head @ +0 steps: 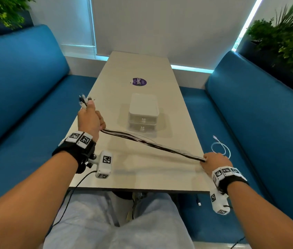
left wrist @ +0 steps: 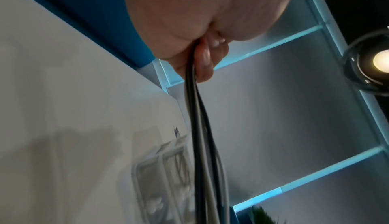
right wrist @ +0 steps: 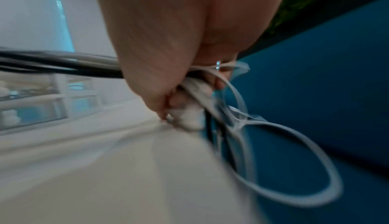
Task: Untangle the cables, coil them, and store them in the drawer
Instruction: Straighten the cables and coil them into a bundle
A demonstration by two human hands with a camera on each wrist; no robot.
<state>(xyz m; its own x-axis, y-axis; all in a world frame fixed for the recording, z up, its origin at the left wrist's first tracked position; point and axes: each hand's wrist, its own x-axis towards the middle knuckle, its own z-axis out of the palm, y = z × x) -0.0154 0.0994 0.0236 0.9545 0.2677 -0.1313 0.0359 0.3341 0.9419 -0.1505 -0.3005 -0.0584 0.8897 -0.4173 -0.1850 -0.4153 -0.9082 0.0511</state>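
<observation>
A bundle of black and white cables (head: 152, 145) stretches taut across the table between both hands. My left hand (head: 90, 117) grips one end above the table's left edge, with several plugs (head: 83, 100) sticking out past the thumb. My right hand (head: 215, 161) grips the other end at the table's right edge; a white cable loop (head: 221, 148) trails from it over the seat. The left wrist view shows fingers (left wrist: 205, 61) curled round the cables (left wrist: 200, 144). In the right wrist view the white loop (right wrist: 294, 161) hangs blurred. A small white two-drawer unit (head: 143, 114) stands mid-table with both drawers closed.
The beige table (head: 142, 175) runs between two blue benches (head: 25, 105). A purple round sticker (head: 138, 82) lies beyond the drawer unit. Plants (head: 289, 42) stand behind the right bench. A thin black wire (head: 73, 191) runs from the left wrist camera down past my lap.
</observation>
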